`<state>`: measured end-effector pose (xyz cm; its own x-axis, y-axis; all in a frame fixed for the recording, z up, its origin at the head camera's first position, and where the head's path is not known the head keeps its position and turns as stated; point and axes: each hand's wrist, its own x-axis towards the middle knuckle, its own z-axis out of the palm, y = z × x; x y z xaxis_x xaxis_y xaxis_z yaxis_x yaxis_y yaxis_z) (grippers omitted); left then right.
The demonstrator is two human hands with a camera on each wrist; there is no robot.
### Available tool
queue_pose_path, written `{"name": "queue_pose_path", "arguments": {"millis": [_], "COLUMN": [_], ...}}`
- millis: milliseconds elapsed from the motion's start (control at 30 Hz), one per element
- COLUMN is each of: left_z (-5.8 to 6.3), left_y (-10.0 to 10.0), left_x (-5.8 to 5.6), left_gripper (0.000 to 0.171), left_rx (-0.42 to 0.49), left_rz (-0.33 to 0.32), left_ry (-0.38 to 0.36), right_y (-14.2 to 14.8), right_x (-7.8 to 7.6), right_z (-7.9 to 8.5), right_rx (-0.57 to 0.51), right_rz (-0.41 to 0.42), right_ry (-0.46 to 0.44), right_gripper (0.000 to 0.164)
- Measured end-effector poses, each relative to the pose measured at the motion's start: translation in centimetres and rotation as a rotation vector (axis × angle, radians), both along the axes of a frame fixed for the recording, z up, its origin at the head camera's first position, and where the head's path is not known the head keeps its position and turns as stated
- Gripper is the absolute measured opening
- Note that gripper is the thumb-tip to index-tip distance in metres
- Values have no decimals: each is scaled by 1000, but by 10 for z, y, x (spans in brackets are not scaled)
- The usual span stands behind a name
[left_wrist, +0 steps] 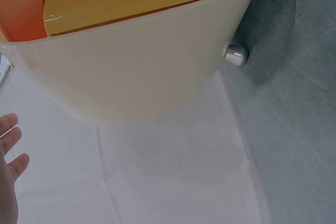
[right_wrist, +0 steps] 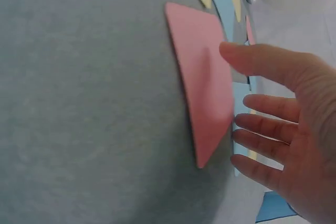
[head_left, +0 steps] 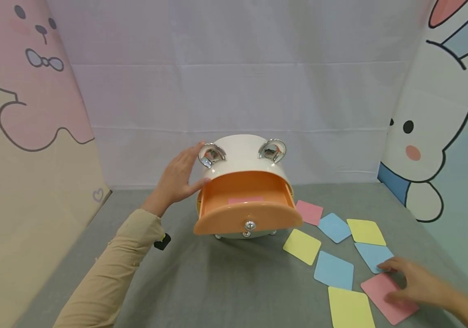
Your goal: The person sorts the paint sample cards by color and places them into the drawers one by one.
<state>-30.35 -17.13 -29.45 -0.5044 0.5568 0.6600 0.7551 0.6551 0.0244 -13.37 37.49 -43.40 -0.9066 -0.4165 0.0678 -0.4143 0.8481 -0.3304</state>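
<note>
A white, rounded drawer box (head_left: pixel 242 155) with silver ear-shaped trims stands on the table. Its orange drawer (head_left: pixel 248 218) is pulled out, and a pink piece (head_left: pixel 245 200) lies inside. My left hand (head_left: pixel 176 175) rests against the box's left side, thumb at the drawer opening's edge; in the left wrist view only some fingers (left_wrist: pixel 10 140) show beside the white shell (left_wrist: pixel 131 77). At the lower right, my right hand (head_left: pixel 418 282) hovers over a pink card (head_left: pixel 385 294). Its thumb and fingers are spread on either side of that card (right_wrist: pixel 202 72), thumb tip near its edge.
Several yellow, blue and pink cards lie right of the box, including a yellow card (head_left: pixel 302 246), a blue card (head_left: pixel 334 269) and a far pink card (head_left: pixel 309 212). A white cloth wall (head_left: pixel 238 91) backs the grey table (head_left: pixel 217 291); printed side panels flank it.
</note>
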Motion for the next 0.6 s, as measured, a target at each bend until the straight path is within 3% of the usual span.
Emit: {"name": "queue_pose_path", "arguments": {"millis": [167, 500, 600], "left_z": [0, 0, -1], "left_y": [-1, -1, -1], "left_x": [0, 0, -1], "left_gripper": [86, 86, 85], "left_rx": [-2, -3, 1], "left_rz": [2, 0, -4], "left_ry": [-6, -2, -9], "right_y": [0, -5, -2], "right_x": [1, 1, -1], "right_z": [-2, 0, -3], "right_rx": [19, -59, -109], "right_rz": [-42, -17, 25], "right_ry": [-116, -161, -152], "right_gripper": [50, 49, 47]}}
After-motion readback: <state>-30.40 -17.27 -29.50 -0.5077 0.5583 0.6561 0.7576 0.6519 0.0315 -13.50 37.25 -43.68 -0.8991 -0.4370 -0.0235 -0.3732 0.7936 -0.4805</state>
